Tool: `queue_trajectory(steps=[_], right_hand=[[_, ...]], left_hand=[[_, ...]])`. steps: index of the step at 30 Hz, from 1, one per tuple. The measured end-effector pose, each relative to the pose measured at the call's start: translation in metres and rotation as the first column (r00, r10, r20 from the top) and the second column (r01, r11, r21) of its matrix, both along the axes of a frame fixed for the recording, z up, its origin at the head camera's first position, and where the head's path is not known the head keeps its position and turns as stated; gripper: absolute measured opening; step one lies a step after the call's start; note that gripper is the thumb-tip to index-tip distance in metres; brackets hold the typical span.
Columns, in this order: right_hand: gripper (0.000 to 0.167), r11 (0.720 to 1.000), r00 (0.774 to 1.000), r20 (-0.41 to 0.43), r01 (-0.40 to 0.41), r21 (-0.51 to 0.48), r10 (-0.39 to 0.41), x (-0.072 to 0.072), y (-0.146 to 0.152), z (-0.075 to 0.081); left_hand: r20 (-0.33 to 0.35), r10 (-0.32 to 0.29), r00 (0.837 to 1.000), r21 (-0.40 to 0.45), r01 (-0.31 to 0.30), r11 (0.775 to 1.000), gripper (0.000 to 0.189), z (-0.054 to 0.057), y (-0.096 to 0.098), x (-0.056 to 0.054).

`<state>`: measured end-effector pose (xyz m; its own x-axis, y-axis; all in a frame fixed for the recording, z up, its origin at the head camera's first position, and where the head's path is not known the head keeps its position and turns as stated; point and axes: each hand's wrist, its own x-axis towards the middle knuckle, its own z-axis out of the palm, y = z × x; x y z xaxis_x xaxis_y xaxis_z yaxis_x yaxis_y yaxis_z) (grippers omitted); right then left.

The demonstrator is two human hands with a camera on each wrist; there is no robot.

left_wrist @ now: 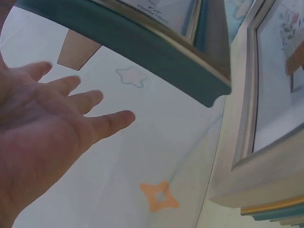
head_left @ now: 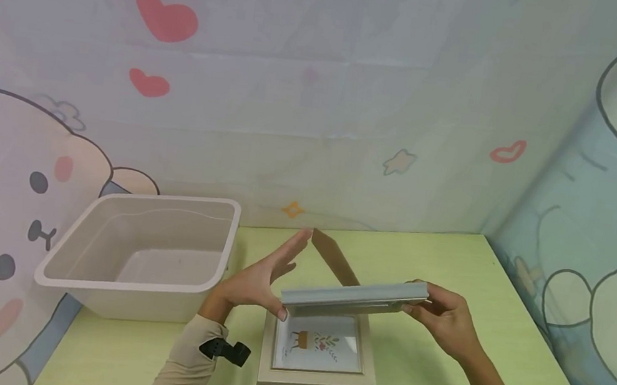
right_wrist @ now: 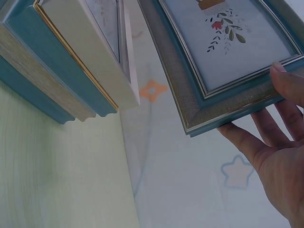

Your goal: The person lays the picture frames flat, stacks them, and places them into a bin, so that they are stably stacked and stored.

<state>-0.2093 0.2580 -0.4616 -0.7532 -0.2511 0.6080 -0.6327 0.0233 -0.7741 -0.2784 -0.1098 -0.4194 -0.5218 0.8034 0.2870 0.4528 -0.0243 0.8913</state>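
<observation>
My right hand pinches one end of a blue-grey picture frame, thumb on its front and fingers behind. The frame is tilted above a stack of frames, its brown back stand sticking up. In the right wrist view its front shows a plant print inside a teal and woven-looking border. My left hand is at the other end, fingers straight and spread, thumb tip at the frame's corner. Below, a cream picture frame with a potted-plant print tops the stack, face up.
A white plastic bin stands to the left on the pale green table. More teal and wood-toned frames lie under the cream one. A printed cloth backdrop rises behind the table and along its sides.
</observation>
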Motion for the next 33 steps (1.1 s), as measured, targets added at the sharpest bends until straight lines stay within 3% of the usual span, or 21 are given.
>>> queue_trajectory(steps=[9,21,33], right_hand=[[0.049,0.999,0.999,-0.018,-0.048,-0.008,0.048,0.0007,-0.0001,-0.0014],[0.051,0.996,0.995,-0.052,-0.084,-0.032,0.082,0.0029,0.0012,-0.0032],[0.048,0.999,0.999,-0.040,-0.007,0.036,0.008,0.0038,0.0057,-0.0053]], left_hand=[[0.084,-0.092,0.992,0.069,0.086,0.994,0.138,-0.0013,0.0013,0.0019],[0.072,-0.071,0.995,0.059,0.067,0.996,0.132,-0.0036,0.0007,0.0055],[0.027,-0.039,0.999,0.062,0.037,0.997,0.127,-0.0064,-0.0005,0.0057]])
